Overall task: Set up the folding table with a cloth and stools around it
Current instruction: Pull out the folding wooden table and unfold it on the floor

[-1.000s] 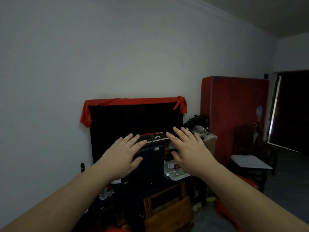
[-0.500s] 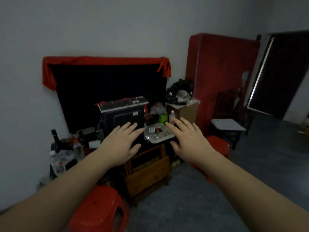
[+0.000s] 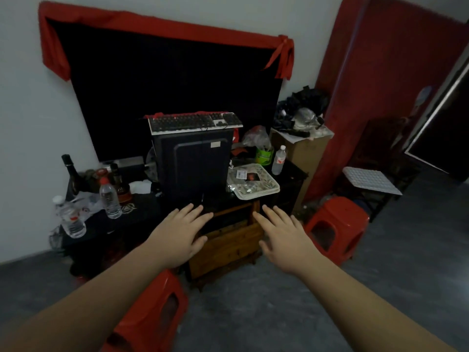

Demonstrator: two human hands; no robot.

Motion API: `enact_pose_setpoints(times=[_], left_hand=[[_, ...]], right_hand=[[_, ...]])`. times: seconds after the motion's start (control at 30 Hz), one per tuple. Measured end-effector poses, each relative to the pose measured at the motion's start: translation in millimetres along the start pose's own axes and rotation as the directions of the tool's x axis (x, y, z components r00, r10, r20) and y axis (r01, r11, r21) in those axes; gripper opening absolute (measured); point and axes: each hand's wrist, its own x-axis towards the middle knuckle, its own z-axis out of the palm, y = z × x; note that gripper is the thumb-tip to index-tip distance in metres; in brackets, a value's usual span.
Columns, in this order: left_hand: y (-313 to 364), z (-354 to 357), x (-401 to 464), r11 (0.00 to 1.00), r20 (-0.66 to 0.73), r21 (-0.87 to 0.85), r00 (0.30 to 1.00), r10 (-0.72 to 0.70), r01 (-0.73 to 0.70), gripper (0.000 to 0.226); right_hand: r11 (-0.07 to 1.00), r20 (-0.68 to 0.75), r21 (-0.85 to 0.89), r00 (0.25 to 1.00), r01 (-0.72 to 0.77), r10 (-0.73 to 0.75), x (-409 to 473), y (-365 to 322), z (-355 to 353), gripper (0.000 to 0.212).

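Note:
A folded wooden table leans upright on the floor against a dark low cabinet. Both my arms stretch toward it. My left hand hovers with straight fingers over its upper left part. My right hand is spread flat just right of its top right corner. Neither hand holds anything. One red plastic stool stands on the floor to the right of the table. A second red stool stands in front, partly hidden under my left forearm.
On the cabinet stand a computer case with a keyboard on top, several bottles, and a patterned tray. A cardboard box, a red upright mattress and a small tiled-top table lie to the right. Grey floor spreads in front.
My view has tilted down from the wall to the cabinet and floor, bringing the folded table and both stools into sight. Both hands stay outstretched and flat, now nearer the table.

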Motion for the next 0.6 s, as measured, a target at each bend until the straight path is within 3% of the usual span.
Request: enact_pose_setpoints(times=[0.27,0.6], left_hand=[[-61,45,118,0.994,0.082,-0.053,0.992,-0.091,0.096,0.063],[-72,109,221,0.971,0.185,-0.106,0.964,-0.192,0.214,0.063]], right_hand=[[0.999,0.093,0.043,0.995,0.015,-0.019,130,51,40,0.072],[0.987,0.238,0.128,0.963,0.098,-0.126,222,127,112,0.071]])
